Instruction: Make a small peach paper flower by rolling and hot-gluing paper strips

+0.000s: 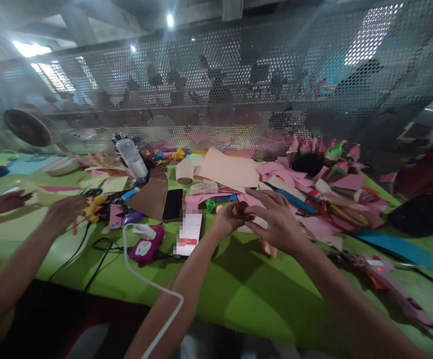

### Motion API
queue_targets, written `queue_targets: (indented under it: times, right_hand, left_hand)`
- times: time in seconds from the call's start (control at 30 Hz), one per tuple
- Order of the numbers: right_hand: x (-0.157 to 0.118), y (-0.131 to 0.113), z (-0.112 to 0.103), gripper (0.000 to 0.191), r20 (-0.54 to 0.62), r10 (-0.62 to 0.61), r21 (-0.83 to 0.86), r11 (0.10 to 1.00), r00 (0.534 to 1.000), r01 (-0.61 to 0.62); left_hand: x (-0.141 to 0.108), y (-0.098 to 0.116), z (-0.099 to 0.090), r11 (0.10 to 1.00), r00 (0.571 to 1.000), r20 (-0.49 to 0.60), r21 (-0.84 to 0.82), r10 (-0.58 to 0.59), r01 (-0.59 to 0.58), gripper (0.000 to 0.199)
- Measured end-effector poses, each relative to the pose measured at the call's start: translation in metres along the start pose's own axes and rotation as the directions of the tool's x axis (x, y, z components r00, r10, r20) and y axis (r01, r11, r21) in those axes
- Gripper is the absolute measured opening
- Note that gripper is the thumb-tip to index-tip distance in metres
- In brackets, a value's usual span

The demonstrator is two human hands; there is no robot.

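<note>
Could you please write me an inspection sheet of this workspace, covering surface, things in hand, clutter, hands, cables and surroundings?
Surface: green table, bare along the near edge.
Things in hand: small brown piece; details too small to tell.
Clutter: pink paper, dark-screened phone, lit phone, clear bottle, and a pink tool with a red light, apparently a glue gun.
Hands: left hand and right hand meet at the brown piece, both gripping it.
Cables: white cable crosses over the left forearm; black cord hangs off the front edge.
Surroundings: perforated screen behind; another person's hand at left.
</note>
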State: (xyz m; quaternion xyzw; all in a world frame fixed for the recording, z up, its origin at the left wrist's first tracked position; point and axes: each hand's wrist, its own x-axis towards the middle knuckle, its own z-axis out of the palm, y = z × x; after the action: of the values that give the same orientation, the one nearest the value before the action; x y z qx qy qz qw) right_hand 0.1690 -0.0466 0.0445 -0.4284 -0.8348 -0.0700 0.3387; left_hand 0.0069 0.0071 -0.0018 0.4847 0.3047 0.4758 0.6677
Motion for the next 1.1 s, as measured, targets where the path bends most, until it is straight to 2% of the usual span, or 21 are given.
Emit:
queue_targets:
  times: [0.1,0.17,0.3,0.53,0.63,0.77,0.97,1.1]
  right_hand:
    - [0.000,-0.004,0.002,0.011,0.047,-0.027,-0.016,0.999,0.999,0.028]
    - [-0.001,-0.005,0.003,0.014,0.088,-0.022,-0.016,1.000,0.996,0.024]
    - [-0.003,-0.002,0.008,0.021,0.092,-0.002,0.016,1.000,0.996,0.000]
    - [-0.001,0.002,0.004,0.011,0.005,0.019,0.098,0.995,1.000,-0.019]
    - [-0.002,-0.001,0.007,0.010,0.027,-0.005,0.097,0.995,1.000,0.003]
    - [-0.004,-0.003,0.013,0.019,0.064,-0.002,0.087,0.996,0.998,-0.004]
    - [-0.001,0.000,0.007,0.016,0.006,0.026,0.111,0.993,1.000,-0.026]
    - [0.000,0.001,0.006,0.024,0.005,0.057,0.078,0.995,0.998,-0.057]
  left_hand:
    - [-0.002,0.004,0.000,0.990,1.000,0.000,0.138,0.004,-0.004,0.045]
    - [-0.002,0.006,-0.001,0.985,1.000,-0.015,0.172,0.007,-0.005,0.046]
    - [-0.002,0.006,0.000,0.993,1.000,-0.005,0.116,-0.006,0.007,0.047]
    - [-0.001,0.006,0.004,0.999,0.998,0.054,0.042,-0.016,0.014,0.046]
    - [-0.001,0.007,0.003,0.997,0.998,0.051,0.075,-0.032,0.028,0.045]
    - [-0.001,0.008,0.002,0.994,0.999,0.025,0.099,-0.048,0.046,0.048]
    - [0.000,0.007,0.004,0.998,0.996,0.061,0.037,-0.061,0.059,0.048]
    - [-0.001,0.003,0.008,0.998,0.998,0.014,0.001,-0.069,0.069,0.051]
